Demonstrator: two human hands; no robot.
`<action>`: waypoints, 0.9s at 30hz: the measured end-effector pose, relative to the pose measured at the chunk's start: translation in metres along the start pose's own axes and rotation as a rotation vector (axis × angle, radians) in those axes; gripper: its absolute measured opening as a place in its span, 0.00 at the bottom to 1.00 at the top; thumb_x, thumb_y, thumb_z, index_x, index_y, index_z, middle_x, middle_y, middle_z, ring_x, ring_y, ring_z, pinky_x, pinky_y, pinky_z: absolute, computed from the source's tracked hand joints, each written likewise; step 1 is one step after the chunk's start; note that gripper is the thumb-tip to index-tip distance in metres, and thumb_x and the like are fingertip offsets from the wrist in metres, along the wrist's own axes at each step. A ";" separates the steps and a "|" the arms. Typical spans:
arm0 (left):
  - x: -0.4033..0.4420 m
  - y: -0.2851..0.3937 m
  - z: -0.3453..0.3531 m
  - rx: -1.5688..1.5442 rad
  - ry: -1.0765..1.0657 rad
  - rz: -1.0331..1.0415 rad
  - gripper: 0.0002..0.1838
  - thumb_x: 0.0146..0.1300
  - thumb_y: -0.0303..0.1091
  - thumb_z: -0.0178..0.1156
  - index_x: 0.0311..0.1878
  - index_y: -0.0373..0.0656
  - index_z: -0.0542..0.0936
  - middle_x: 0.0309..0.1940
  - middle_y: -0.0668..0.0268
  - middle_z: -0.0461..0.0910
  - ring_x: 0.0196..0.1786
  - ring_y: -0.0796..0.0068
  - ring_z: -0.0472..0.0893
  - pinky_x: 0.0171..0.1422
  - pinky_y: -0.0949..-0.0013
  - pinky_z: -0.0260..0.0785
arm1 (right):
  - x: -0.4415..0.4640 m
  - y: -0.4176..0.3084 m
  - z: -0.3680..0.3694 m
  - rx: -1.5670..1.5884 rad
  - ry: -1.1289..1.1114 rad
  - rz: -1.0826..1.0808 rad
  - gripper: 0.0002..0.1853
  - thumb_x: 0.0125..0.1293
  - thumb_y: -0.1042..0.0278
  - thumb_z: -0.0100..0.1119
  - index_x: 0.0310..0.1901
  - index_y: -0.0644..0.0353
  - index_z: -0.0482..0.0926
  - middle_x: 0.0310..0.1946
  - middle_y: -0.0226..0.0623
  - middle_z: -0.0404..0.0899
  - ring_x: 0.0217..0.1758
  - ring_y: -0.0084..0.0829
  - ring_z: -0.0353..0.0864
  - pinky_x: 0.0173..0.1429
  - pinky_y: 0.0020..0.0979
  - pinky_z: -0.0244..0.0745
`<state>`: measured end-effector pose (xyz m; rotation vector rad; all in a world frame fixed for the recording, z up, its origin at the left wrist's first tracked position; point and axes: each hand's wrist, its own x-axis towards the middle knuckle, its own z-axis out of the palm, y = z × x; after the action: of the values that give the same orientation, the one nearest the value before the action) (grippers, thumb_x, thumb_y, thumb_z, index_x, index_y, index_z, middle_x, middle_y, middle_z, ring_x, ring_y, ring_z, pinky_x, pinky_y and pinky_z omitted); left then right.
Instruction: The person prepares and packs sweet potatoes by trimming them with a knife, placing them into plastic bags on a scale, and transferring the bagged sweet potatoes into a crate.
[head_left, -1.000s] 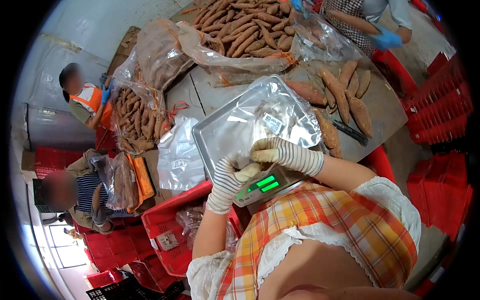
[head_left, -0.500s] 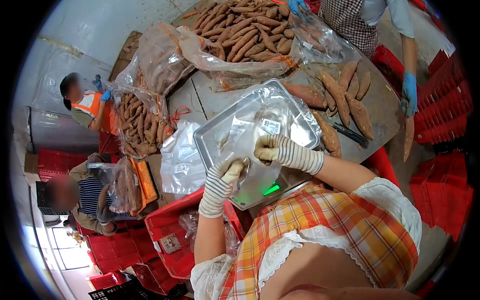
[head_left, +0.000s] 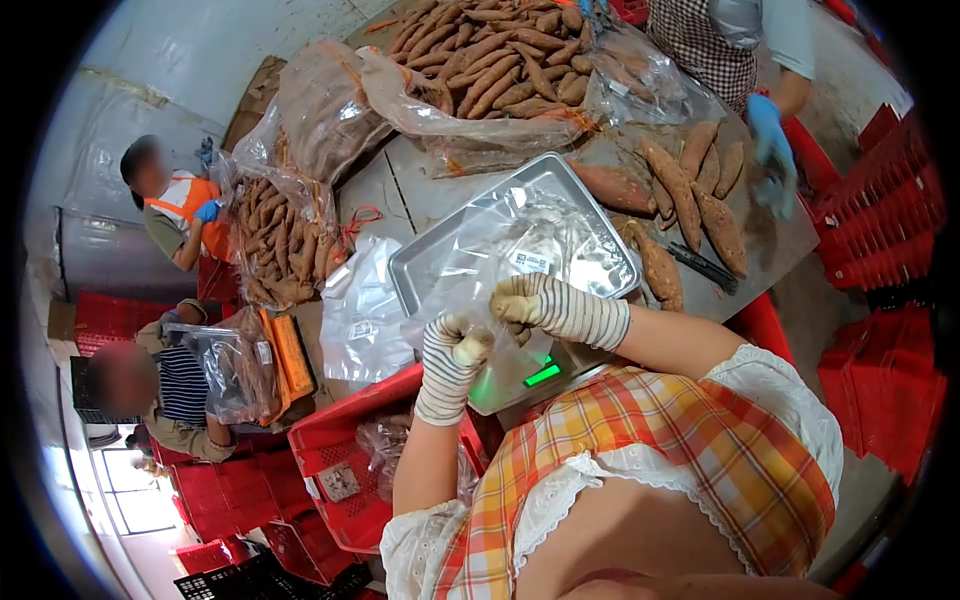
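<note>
Both my hands wear striped knit gloves and pinch the near edge of a clear plastic bag (head_left: 462,285) with a white label. My left hand (head_left: 455,362) is closed at the bag's left side. Close beside it, my right hand (head_left: 535,307) is closed on the other side. The bag spreads over a metal tray (head_left: 402,283), whose floor shows through the plastic. Under my hands, a scale (head_left: 515,385) shows a lit green display. A stack of labelled plastic bags (head_left: 362,325) lies left of the tray.
Sweet potatoes (head_left: 490,65) are heaped at the back, with several loose ones (head_left: 690,195) on the right. A black knife-like tool (head_left: 705,268) lies near them. A red crate (head_left: 335,450) holds bagged goods at lower left. Co-workers stand left and at upper right.
My hands have drawn closer together, and the bag has shifted slightly left over the tray. The upper-right co-worker's blue-gloved hand has moved up and left; the sweet potato below it no longer shows.
</note>
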<state>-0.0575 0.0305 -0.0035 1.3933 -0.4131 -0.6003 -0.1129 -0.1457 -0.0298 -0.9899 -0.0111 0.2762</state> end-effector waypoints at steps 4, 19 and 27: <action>-0.004 0.012 0.005 -0.029 0.113 -0.044 0.15 0.51 0.41 0.71 0.22 0.46 0.74 0.18 0.77 0.72 0.21 0.88 0.69 0.26 0.80 0.61 | 0.005 0.006 -0.010 0.127 -0.009 -0.046 0.17 0.62 0.53 0.59 0.39 0.62 0.76 0.23 0.30 0.72 0.23 0.22 0.72 0.29 0.24 0.72; -0.006 -0.004 -0.172 0.995 0.602 -0.201 0.15 0.55 0.40 0.62 0.29 0.35 0.80 0.19 0.67 0.76 0.22 0.75 0.70 0.29 0.68 0.63 | -0.010 -0.097 -0.033 0.721 0.633 -0.244 0.06 0.57 0.67 0.61 0.28 0.57 0.74 0.20 0.29 0.75 0.18 0.19 0.73 0.19 0.19 0.72; 0.011 0.071 0.002 0.665 0.346 0.751 0.40 0.49 0.18 0.58 0.68 0.40 0.57 0.66 0.56 0.60 0.65 0.62 0.63 0.71 0.62 0.54 | -0.013 -0.126 -0.015 -0.102 0.318 -0.773 0.06 0.60 0.67 0.59 0.35 0.60 0.79 0.28 0.35 0.79 0.28 0.21 0.77 0.31 0.24 0.75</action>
<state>-0.0394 0.0263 0.0661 1.7675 -0.8419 0.4337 -0.0953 -0.2261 0.0678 -1.0509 -0.1164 -0.5941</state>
